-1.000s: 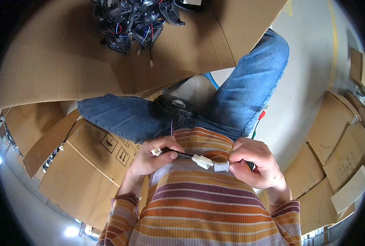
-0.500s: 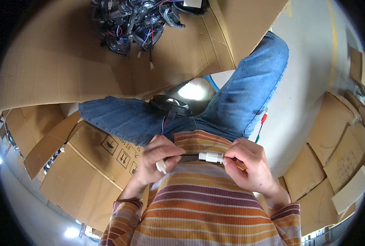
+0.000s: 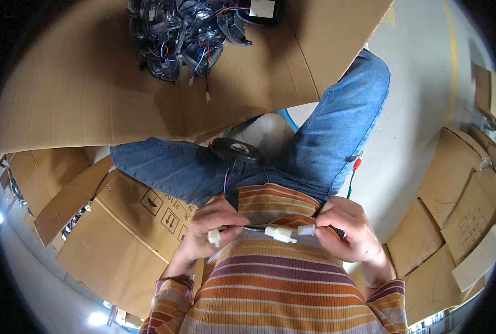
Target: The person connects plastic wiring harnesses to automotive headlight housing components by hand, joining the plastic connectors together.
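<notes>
Cardboard (image 3: 81, 106) up front carried a pile of wired lamp units (image 3: 200, 39); a round black unit (image 3: 234, 153) rested at the left thigh (image 3: 164, 161). White connector (image 3: 279, 234) sat before the striped shirt (image 3: 287, 278): left hand (image 3: 213, 222) had its dark cable (image 3: 252, 228) pinched between fingers, right hand (image 3: 345, 227) likewise pinched a small pale plug (image 3: 305, 230) just beside it. Axes looked slightly off; pushed together crooked, they could jam. Cable-only grip could let connector twist.

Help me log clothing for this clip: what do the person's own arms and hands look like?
Both the left hand and right hand are bare, with no gloves visible. The left sleeve and right sleeve are striped in orange, mustard, purple and pale tones, ending above the bare wrists.
</notes>
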Demonstrator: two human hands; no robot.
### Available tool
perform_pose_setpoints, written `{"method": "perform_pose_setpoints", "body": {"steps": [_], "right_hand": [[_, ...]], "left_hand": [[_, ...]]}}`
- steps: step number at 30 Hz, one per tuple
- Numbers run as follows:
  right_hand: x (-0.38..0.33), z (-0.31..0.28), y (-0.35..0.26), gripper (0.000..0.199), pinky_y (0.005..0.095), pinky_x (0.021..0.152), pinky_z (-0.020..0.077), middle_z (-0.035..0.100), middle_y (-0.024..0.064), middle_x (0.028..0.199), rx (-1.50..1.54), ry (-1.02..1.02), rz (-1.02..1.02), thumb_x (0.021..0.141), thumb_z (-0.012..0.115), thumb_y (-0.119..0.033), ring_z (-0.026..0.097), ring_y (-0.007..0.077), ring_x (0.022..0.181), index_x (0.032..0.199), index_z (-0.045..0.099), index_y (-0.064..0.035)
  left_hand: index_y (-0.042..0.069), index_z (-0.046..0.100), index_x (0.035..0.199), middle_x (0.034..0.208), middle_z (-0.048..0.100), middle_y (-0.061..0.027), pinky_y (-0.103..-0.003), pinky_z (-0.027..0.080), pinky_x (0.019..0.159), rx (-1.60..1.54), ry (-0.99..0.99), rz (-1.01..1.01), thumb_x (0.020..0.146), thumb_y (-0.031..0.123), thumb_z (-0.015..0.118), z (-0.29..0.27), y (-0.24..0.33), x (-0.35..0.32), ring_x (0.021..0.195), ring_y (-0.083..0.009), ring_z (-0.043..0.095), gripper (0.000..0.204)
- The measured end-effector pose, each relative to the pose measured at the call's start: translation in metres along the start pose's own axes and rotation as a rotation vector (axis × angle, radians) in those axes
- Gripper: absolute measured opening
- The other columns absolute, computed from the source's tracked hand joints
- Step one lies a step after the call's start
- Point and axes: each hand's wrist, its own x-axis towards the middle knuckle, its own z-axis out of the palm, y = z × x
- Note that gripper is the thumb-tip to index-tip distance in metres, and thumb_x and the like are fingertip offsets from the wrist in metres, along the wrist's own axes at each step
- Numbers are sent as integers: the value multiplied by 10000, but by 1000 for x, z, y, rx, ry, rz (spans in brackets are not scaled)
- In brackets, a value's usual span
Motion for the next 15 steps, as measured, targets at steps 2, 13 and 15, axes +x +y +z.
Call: {"method": "perform_pose_setpoints", "body": {"steps": [2,13,15], "right_hand": [[-5,-3,6,147,317,572,448,553,106,768,36,-54,-54,628,610,6,560,250,683,748,534,-31],[0,30,10,274,348,623,456,550,118,848,410,232,-41,653,610,-98,564,283,771,907,542,-21],[-30,-9,7,118,333,605,422,531,75,748,314,360,7,715,584,-97,522,209,659,795,553,-16]], "left_hand": [[32,618,854,775,593,-60,-283,397,639,-103,12,-40,652,-12,636,1,3,2,682,-174,525,207],[13,540,1000,961,530,-101,-321,355,824,-768,-273,304,756,70,560,43,71,90,896,-168,493,252],[13,519,1026,1052,483,-131,-337,332,884,-451,-22,362,754,137,547,22,67,98,1018,-219,442,300]]}}
